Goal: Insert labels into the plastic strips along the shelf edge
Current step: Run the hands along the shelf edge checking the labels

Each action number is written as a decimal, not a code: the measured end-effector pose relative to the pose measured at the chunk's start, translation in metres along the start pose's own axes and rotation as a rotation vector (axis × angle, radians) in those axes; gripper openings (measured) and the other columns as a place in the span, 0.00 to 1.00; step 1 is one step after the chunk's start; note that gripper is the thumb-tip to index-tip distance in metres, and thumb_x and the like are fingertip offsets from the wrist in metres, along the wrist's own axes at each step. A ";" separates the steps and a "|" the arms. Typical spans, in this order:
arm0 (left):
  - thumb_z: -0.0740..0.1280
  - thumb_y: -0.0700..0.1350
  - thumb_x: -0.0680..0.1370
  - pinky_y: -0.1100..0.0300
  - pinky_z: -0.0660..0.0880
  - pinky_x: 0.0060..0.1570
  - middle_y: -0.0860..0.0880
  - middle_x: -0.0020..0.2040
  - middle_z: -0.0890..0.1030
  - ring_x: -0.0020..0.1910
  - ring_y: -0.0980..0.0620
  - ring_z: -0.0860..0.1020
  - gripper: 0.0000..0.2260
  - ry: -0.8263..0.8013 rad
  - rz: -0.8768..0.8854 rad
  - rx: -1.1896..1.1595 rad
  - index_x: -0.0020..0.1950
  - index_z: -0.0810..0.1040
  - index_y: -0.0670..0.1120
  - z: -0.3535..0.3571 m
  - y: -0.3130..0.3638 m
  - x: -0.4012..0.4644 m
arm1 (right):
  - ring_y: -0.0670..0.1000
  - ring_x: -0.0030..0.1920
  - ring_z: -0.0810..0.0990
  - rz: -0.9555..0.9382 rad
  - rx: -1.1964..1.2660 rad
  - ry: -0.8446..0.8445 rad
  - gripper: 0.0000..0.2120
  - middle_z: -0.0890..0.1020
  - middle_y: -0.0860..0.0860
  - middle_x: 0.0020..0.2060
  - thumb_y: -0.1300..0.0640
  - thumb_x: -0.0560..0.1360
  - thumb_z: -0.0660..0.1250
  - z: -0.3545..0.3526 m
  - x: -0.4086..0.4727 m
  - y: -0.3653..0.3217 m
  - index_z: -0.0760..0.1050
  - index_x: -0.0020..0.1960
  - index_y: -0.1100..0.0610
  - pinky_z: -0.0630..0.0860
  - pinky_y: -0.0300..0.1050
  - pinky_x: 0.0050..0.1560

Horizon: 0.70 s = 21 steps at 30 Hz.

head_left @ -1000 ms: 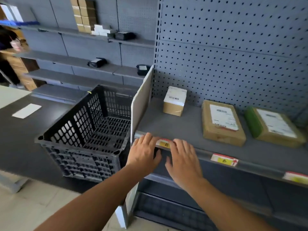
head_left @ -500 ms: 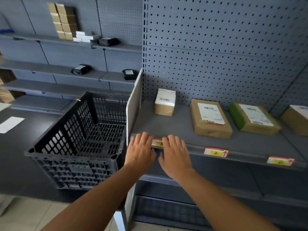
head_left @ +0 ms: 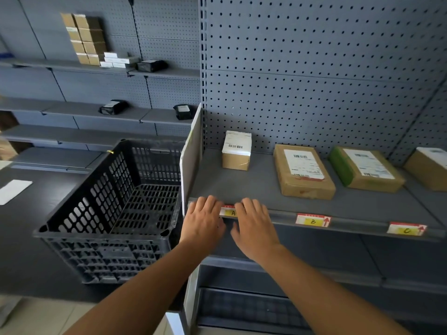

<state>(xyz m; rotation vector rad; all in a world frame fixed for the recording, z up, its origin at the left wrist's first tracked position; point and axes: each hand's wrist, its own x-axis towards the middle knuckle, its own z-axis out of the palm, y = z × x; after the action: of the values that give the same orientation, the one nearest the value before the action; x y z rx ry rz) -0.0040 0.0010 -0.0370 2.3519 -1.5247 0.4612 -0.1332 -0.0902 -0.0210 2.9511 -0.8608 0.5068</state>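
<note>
Grey pegboard shelf (head_left: 242,187) beside black crate (head_left: 116,201) on dark table (head_left: 29,238).

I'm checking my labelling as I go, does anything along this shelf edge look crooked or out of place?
Nothing clearly stands out. Labels B and C sit in the plastic strip, in line with it. Label A is half hidden between your left hand and right hand, so its seating can't be judged.

Shelf (head_left: 261,187): grey, pegboard-backed | On it: small box (head_left: 236,151) rear left; flat parcel (head_left: 303,171) centre; green-edged parcel (head_left: 365,169) right; further box (head_left: 429,169) far right | All labelled, apart.
</note>
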 end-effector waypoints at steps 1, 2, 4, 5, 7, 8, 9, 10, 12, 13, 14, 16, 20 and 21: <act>0.66 0.48 0.73 0.50 0.73 0.56 0.50 0.54 0.76 0.53 0.47 0.74 0.15 -0.004 0.000 0.005 0.59 0.76 0.49 0.000 0.000 0.000 | 0.53 0.51 0.71 -0.003 -0.003 0.003 0.10 0.73 0.51 0.51 0.53 0.75 0.65 0.001 -0.001 0.001 0.71 0.55 0.53 0.73 0.50 0.56; 0.66 0.48 0.73 0.51 0.73 0.57 0.50 0.54 0.76 0.53 0.47 0.74 0.15 -0.005 0.001 0.009 0.59 0.76 0.49 0.001 0.001 -0.001 | 0.53 0.51 0.71 -0.006 -0.006 0.005 0.10 0.73 0.51 0.51 0.53 0.75 0.65 0.002 -0.001 0.002 0.71 0.55 0.53 0.73 0.50 0.56; 0.67 0.47 0.73 0.51 0.72 0.56 0.50 0.54 0.76 0.53 0.47 0.74 0.15 0.002 0.002 0.009 0.59 0.76 0.49 0.002 0.002 -0.001 | 0.53 0.51 0.71 -0.014 -0.009 0.006 0.10 0.74 0.50 0.51 0.53 0.75 0.66 0.004 -0.002 0.005 0.72 0.55 0.54 0.73 0.50 0.56; 0.67 0.47 0.73 0.52 0.72 0.56 0.50 0.54 0.76 0.52 0.47 0.74 0.15 0.006 0.004 0.008 0.59 0.77 0.49 0.002 0.002 -0.001 | 0.53 0.51 0.71 -0.019 -0.010 0.005 0.11 0.74 0.50 0.51 0.53 0.75 0.66 0.004 -0.002 0.006 0.72 0.55 0.54 0.73 0.50 0.56; 0.67 0.47 0.72 0.52 0.72 0.55 0.50 0.53 0.77 0.52 0.47 0.74 0.14 0.015 0.008 0.010 0.58 0.77 0.48 0.002 0.002 0.000 | 0.53 0.52 0.71 -0.030 -0.016 0.006 0.12 0.74 0.51 0.52 0.53 0.74 0.65 0.004 -0.002 0.007 0.73 0.56 0.54 0.73 0.50 0.57; 0.67 0.47 0.72 0.52 0.72 0.55 0.50 0.53 0.77 0.51 0.47 0.74 0.15 0.018 0.011 0.008 0.58 0.77 0.48 0.002 0.002 0.000 | 0.54 0.52 0.71 -0.036 -0.018 0.006 0.12 0.74 0.50 0.52 0.53 0.74 0.65 0.004 -0.003 0.007 0.73 0.57 0.54 0.72 0.51 0.58; 0.68 0.47 0.72 0.51 0.72 0.55 0.50 0.52 0.77 0.51 0.47 0.74 0.15 0.019 0.012 0.006 0.58 0.77 0.48 0.002 0.002 0.000 | 0.54 0.53 0.71 -0.042 -0.020 0.004 0.12 0.74 0.50 0.52 0.53 0.74 0.65 0.003 -0.003 0.007 0.73 0.57 0.54 0.72 0.51 0.58; 0.68 0.47 0.72 0.51 0.72 0.55 0.49 0.52 0.77 0.51 0.47 0.74 0.15 0.016 0.013 0.003 0.58 0.77 0.48 0.002 0.001 0.000 | 0.54 0.53 0.71 -0.044 -0.019 0.000 0.13 0.74 0.50 0.53 0.53 0.75 0.65 0.002 -0.003 0.007 0.72 0.58 0.54 0.72 0.51 0.59; 0.67 0.47 0.72 0.51 0.72 0.56 0.49 0.53 0.76 0.52 0.47 0.74 0.15 0.004 0.016 -0.004 0.59 0.77 0.48 0.001 0.000 -0.001 | 0.54 0.54 0.71 -0.046 -0.022 -0.011 0.14 0.74 0.51 0.54 0.52 0.75 0.65 0.001 -0.003 0.006 0.72 0.59 0.54 0.72 0.51 0.60; 0.67 0.47 0.73 0.51 0.72 0.57 0.49 0.53 0.76 0.52 0.47 0.74 0.16 -0.003 0.019 -0.006 0.60 0.76 0.48 0.001 0.000 -0.002 | 0.54 0.55 0.71 -0.049 -0.024 -0.019 0.16 0.74 0.51 0.55 0.52 0.75 0.66 0.001 -0.004 0.006 0.71 0.61 0.54 0.72 0.51 0.61; 0.67 0.47 0.73 0.51 0.72 0.57 0.49 0.54 0.76 0.52 0.47 0.74 0.16 -0.004 0.021 -0.010 0.60 0.76 0.48 0.001 0.000 -0.003 | 0.54 0.56 0.72 -0.052 -0.024 -0.027 0.18 0.73 0.51 0.57 0.52 0.75 0.66 0.001 -0.006 0.006 0.71 0.63 0.55 0.72 0.51 0.62; 0.67 0.48 0.73 0.51 0.72 0.58 0.49 0.55 0.76 0.53 0.47 0.74 0.17 0.015 0.019 -0.025 0.62 0.75 0.48 0.002 0.001 -0.004 | 0.54 0.58 0.72 -0.045 -0.024 -0.030 0.21 0.73 0.52 0.59 0.51 0.75 0.66 -0.001 -0.012 0.011 0.70 0.66 0.55 0.71 0.51 0.64; 0.67 0.48 0.73 0.50 0.72 0.59 0.48 0.55 0.76 0.54 0.46 0.74 0.18 0.034 0.027 -0.044 0.62 0.74 0.47 0.005 0.023 0.001 | 0.54 0.60 0.72 0.036 -0.074 -0.015 0.24 0.72 0.53 0.61 0.52 0.74 0.65 -0.006 -0.035 0.044 0.68 0.68 0.56 0.71 0.52 0.66; 0.66 0.49 0.74 0.50 0.72 0.59 0.48 0.56 0.75 0.54 0.46 0.73 0.18 0.034 0.038 -0.055 0.63 0.74 0.47 0.005 0.035 0.002 | 0.55 0.60 0.72 0.047 -0.094 -0.020 0.25 0.72 0.53 0.62 0.52 0.74 0.66 -0.008 -0.042 0.055 0.68 0.69 0.56 0.71 0.52 0.66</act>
<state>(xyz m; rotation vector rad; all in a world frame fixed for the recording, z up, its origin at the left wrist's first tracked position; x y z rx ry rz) -0.0350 -0.0160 -0.0381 2.2662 -1.5495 0.4598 -0.1979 -0.1142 -0.0304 2.8619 -0.9310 0.4272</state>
